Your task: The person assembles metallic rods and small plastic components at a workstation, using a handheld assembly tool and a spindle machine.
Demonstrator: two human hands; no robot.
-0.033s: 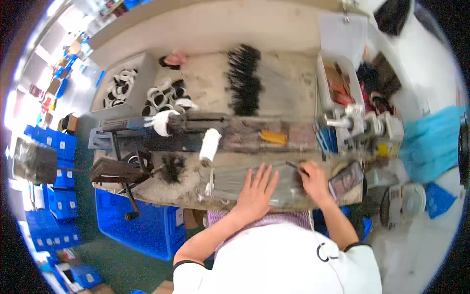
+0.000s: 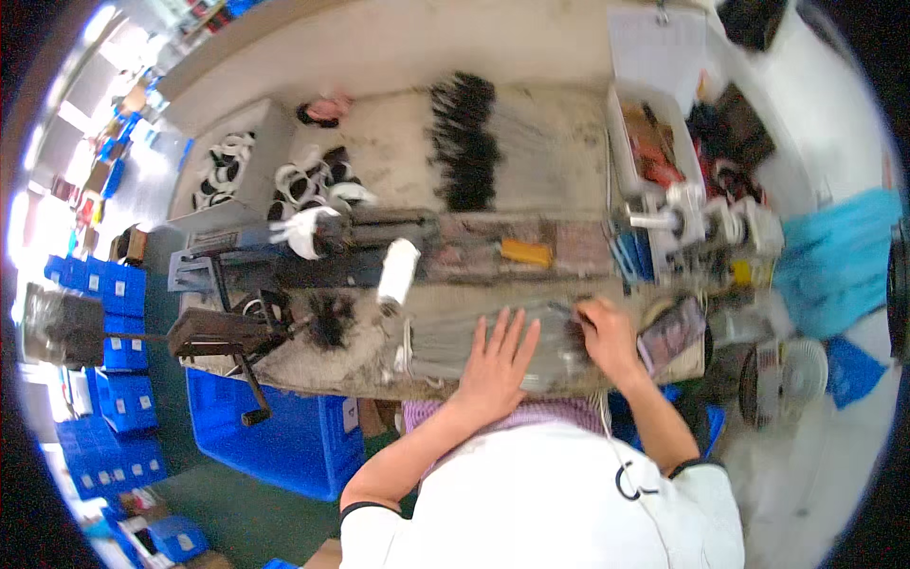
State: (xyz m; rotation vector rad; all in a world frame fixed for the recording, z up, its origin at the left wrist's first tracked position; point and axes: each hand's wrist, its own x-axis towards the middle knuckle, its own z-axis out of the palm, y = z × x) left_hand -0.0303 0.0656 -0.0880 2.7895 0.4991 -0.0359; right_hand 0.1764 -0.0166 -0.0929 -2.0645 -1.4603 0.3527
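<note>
On the near edge of the bench lies a long grey flat piece, perhaps a sheet or strands, with a white band at its left end. My left hand rests flat on it, fingers spread. At its right end my right hand is closed, fingers pinched round a slim dark stick-like tool, mostly hidden by the fingers. A dark tuft shows beside those fingers. Just right of that hand is a phone-like flat object. A white roll stands left of the grey piece.
Black bundles lie at the back. White and black rings fill a box at the left, with more beside it. A yellow block sits mid-bench. A cranked metal device juts out left; a metal machine stands right.
The view has shifted slightly. My right hand's fingers have drawn in, and the dark tool that stuck out to the left of them now shows less. My left hand stays flat on the grey piece.
</note>
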